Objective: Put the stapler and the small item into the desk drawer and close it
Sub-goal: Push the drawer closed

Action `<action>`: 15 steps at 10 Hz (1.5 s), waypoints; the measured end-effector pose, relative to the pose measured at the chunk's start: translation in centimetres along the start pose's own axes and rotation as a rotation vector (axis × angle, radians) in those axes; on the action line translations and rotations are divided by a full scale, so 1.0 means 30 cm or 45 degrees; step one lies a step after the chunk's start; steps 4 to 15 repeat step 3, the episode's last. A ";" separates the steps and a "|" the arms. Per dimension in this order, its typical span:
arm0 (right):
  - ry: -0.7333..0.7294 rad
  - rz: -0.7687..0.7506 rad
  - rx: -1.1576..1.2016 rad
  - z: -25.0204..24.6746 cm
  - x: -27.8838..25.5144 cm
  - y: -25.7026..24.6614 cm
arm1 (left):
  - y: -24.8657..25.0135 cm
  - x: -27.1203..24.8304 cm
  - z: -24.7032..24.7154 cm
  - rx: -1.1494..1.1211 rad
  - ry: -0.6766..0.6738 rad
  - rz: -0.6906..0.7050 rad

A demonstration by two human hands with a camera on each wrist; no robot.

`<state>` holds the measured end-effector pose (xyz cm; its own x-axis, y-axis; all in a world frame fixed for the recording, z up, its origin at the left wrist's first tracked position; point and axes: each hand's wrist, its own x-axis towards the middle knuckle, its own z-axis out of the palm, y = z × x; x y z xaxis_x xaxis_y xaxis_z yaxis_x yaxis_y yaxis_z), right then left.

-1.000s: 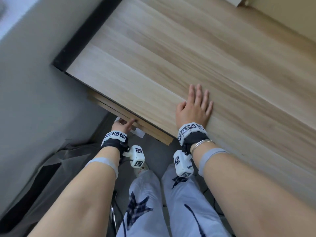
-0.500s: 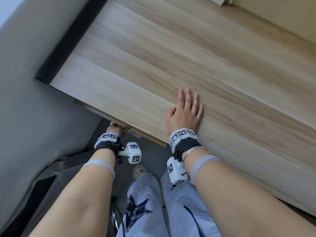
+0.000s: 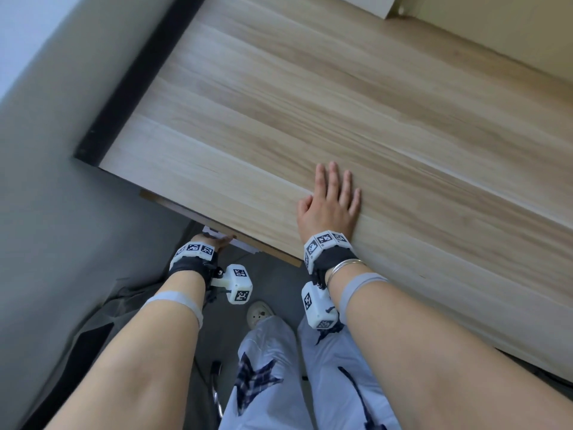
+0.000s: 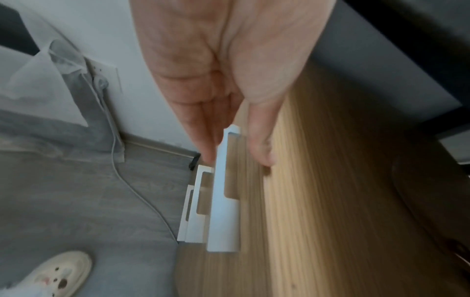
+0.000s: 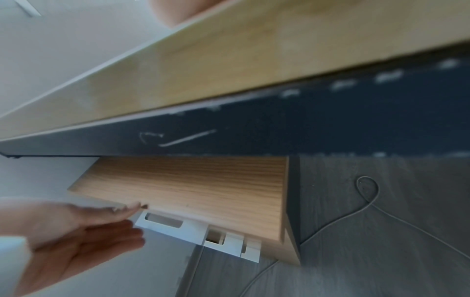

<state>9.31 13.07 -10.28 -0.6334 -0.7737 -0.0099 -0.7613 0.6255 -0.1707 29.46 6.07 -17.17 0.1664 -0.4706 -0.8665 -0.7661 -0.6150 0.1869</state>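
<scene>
The wooden drawer front (image 3: 273, 254) shows only as a thin strip under the desk top (image 3: 310, 103). My left hand (image 3: 217, 242) is against that front by the white handle (image 4: 223, 191), fingers straight. In the left wrist view the fingers (image 4: 203, 130) lie beside the handle's top and the thumb touches the wood (image 4: 305, 201). The right wrist view shows my left hand (image 5: 84, 227) with its fingertips at the drawer front (image 5: 203, 186). My right hand (image 3: 333, 203) lies flat on the desk near its front edge. No stapler or small item is in view.
Two more white handles (image 4: 195, 205) sit on the fronts below. A thin cable (image 5: 366, 193) runs over the grey floor. A pale slipper (image 3: 260, 311) and my legs are under the desk edge. A grey wall (image 3: 46, 212) stands close on the left.
The drawer has slid further in under the desk, so less of its front shows. My left hand followed it forward. The right hand stayed flat on the desk.
</scene>
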 end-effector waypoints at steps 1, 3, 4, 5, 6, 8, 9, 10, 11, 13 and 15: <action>-0.094 0.007 0.039 -0.030 0.000 -0.003 | 0.002 -0.084 -0.063 0.137 0.083 0.089; -0.431 0.042 0.192 -0.146 0.043 0.007 | 0.109 -0.287 -0.207 0.069 -0.011 0.223; -0.431 0.042 0.192 -0.146 0.043 0.007 | 0.109 -0.287 -0.207 0.069 -0.011 0.223; -0.431 0.042 0.192 -0.146 0.043 0.007 | 0.109 -0.287 -0.207 0.069 -0.011 0.223; -0.431 0.042 0.192 -0.146 0.043 0.007 | 0.109 -0.287 -0.207 0.069 -0.011 0.223; -0.431 0.042 0.192 -0.146 0.043 0.007 | 0.109 -0.287 -0.207 0.069 -0.011 0.223; -0.431 0.042 0.192 -0.146 0.043 0.007 | 0.109 -0.287 -0.207 0.069 -0.011 0.223; -0.431 0.042 0.192 -0.146 0.043 0.007 | 0.109 -0.287 -0.207 0.069 -0.011 0.223; -0.431 0.042 0.192 -0.146 0.043 0.007 | 0.109 -0.287 -0.207 0.069 -0.011 0.223; -0.431 0.042 0.192 -0.146 0.043 0.007 | 0.109 -0.287 -0.207 0.069 -0.011 0.223; -0.431 0.042 0.192 -0.146 0.043 0.007 | 0.109 -0.287 -0.207 0.069 -0.011 0.223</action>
